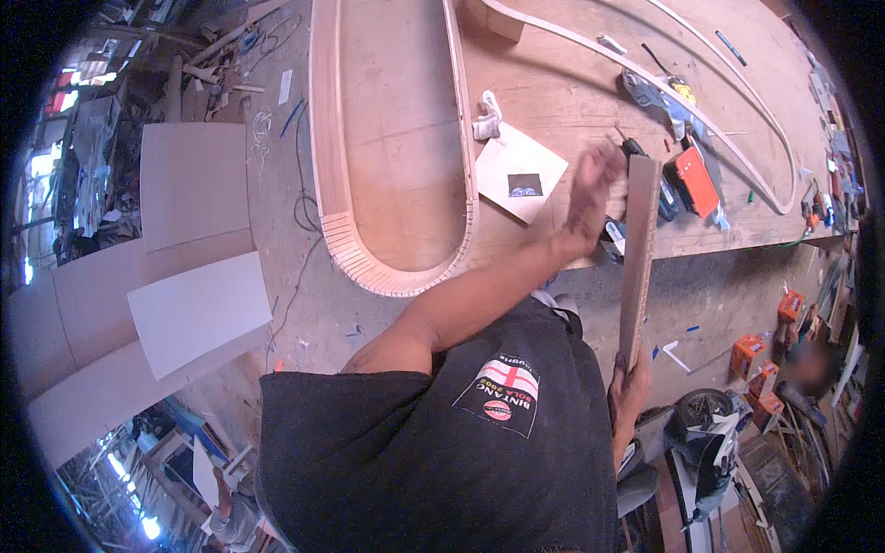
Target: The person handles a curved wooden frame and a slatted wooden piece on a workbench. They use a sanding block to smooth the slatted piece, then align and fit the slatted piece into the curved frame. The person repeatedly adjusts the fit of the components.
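Observation:
My right hand (631, 387) grips the lower end of a long, narrow wooden board (638, 253), held on edge in front of the bench. A row of fine notches seems to run along one edge of the board. My left hand (590, 198) is raised beside the board's upper end, blurred by motion. Its fingers look loosely apart with nothing in them, and it does not appear to touch the board. Left of that hand lies a pale square panel (521, 170) with a small dark patch. A long wooden frame (336, 184) with a rounded, slotted end rests farther left.
On the wooden workbench (572, 92) are a curved wooden strip (636, 69), an orange case (693, 182), a power tool (682, 89) and a white cloth (487, 116). Cardboard sheets (194, 184) stand at left. Orange boxes (749, 355) and another person (811, 369) are at lower right.

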{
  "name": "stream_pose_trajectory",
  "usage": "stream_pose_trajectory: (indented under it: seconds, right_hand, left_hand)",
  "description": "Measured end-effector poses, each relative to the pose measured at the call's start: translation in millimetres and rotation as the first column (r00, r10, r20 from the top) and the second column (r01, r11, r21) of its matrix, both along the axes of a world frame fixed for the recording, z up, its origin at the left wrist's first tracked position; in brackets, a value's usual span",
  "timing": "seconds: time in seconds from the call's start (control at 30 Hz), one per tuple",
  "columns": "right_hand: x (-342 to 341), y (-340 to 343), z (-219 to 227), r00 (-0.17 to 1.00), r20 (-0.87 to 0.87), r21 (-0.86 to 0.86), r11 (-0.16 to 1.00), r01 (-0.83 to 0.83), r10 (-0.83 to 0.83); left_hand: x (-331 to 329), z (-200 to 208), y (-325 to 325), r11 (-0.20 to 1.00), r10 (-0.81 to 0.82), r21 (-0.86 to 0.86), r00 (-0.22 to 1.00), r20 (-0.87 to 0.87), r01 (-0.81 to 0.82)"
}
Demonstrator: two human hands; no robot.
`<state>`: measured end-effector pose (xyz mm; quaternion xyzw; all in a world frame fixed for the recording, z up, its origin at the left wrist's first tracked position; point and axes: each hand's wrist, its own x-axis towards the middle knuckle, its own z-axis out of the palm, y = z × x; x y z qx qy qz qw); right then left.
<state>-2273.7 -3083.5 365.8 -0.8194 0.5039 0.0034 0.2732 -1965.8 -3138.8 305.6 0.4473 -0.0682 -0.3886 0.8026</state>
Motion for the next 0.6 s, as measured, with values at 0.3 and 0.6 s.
stream_pose_trajectory:
  seconds: [0.3, 0.6]
  right_hand:
    - [53.2, -29.0, -0.6, 0.982, 0.175, -0.096, 0.994, -0.060, 0.076]
    - [105.5, -53.5, 14.4, 0.977, 0.175, -0.175, 0.980, -0.091, 0.122]
  left_hand:
    - [-88.6, 14.7, 29.7, 0.952, -0.263, 0.196, 0.956, 0.130, 0.235]
    - [-86.5, 22.9, 33.4, 0.979, -0.191, 0.113, 0.965, 0.181, 0.172]
